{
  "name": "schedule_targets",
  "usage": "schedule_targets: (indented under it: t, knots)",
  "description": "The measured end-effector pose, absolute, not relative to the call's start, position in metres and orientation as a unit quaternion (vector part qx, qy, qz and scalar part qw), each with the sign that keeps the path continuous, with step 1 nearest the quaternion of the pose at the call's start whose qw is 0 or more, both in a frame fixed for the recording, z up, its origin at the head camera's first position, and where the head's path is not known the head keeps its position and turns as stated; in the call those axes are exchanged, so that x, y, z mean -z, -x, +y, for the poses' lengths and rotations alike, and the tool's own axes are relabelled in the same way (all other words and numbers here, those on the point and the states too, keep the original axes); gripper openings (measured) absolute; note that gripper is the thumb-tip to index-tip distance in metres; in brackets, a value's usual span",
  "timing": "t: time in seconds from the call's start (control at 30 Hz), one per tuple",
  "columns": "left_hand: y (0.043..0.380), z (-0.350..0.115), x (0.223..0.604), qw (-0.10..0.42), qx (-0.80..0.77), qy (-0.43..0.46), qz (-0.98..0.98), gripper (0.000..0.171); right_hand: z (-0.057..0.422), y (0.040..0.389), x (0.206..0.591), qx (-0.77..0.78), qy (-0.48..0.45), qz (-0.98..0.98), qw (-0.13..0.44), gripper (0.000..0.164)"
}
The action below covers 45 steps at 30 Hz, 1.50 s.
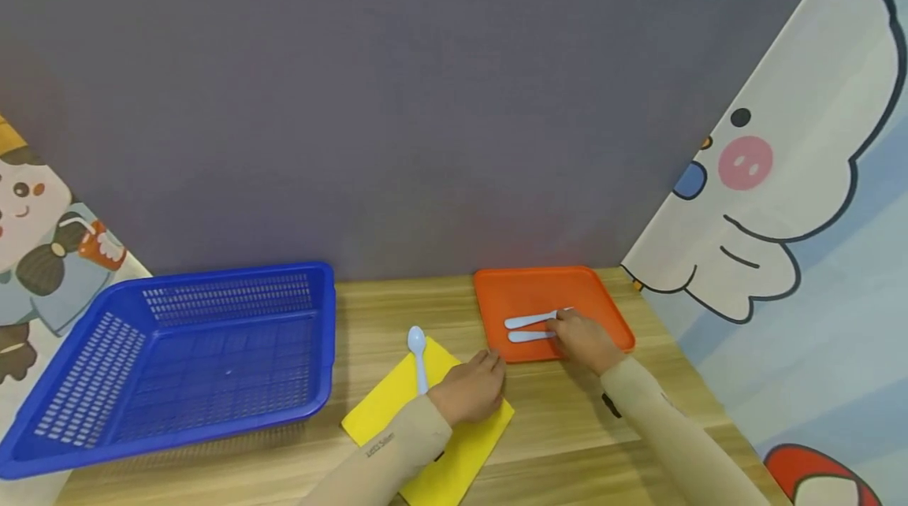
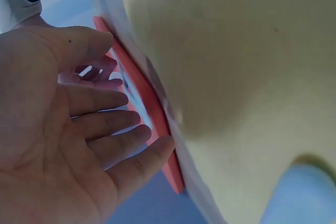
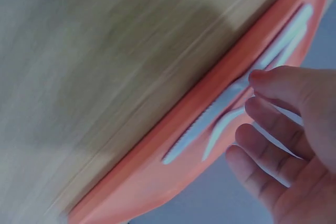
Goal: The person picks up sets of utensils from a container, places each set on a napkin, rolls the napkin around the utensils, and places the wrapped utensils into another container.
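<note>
My right hand (image 1: pixel 583 339) reaches over an orange tray (image 1: pixel 546 285). Its thumb tip overlaps a pale blue serrated knife (image 3: pixel 202 124) lying flat there, while the other fingers are loosely spread above a second pale blue utensil (image 3: pixel 226 124) with a curved end. My left hand (image 1: pixel 470 389) is over a flat yellow sheet (image 1: pixel 464 463), fingers extended and fingertips right at the tray's near left corner; its palm shows bare in the left wrist view. A pale blue spoon (image 1: pixel 418 356) lies across the sheet, its handle end hidden by the left hand and sleeve.
A large blue plastic basket (image 1: pixel 230 372) with mesh walls stands on the wooden table (image 1: pixel 560 443) at the left. A grey panel (image 1: pixel 397 112) rises behind the table. Cartoon-printed panels flank both sides.
</note>
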State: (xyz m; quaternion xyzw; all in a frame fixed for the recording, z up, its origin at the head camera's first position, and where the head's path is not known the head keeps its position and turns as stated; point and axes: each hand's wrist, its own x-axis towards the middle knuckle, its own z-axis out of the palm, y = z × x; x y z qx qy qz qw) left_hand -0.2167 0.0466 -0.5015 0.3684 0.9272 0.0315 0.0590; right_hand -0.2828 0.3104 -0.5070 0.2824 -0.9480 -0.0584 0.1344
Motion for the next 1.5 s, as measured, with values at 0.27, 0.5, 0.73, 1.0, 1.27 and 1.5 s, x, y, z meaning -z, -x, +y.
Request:
schedule_targets:
  t: [0.27,0.5,0.73,1.0,1.27,1.5]
  knots:
    - [0.217,0.052,0.504,0.070,-0.027,-0.361,0.929,0.052,0.315,0.292,0.513,0.101,-0.302,-0.937,0.144,0.012]
    - [0.215,0.051,0.501,0.066,-0.028,-0.364,0.929,0.050,0.315,0.294,0.518,0.131,-0.338,-0.918,0.162,0.012]
    - [0.201,0.038,0.496,0.044,-0.025,-0.379,0.924,0.045,0.316,0.296,0.519,0.127,-0.374,-0.898,0.193,0.013]
    - [0.166,-0.001,0.497,-0.014,0.003,-0.410,0.912,0.046,0.300,0.297,0.497,0.132,-0.459,-0.847,0.235,0.021]
    - [0.129,-0.046,0.499,-0.045,-0.007,-0.406,0.913,0.046,0.250,0.293,0.483,0.228,-0.585,-0.741,0.238,0.028]
    - [0.113,-0.058,0.501,-0.003,-0.032,-0.363,0.931,0.046,0.213,0.292,0.488,0.295,-0.664,-0.645,0.235,0.024]
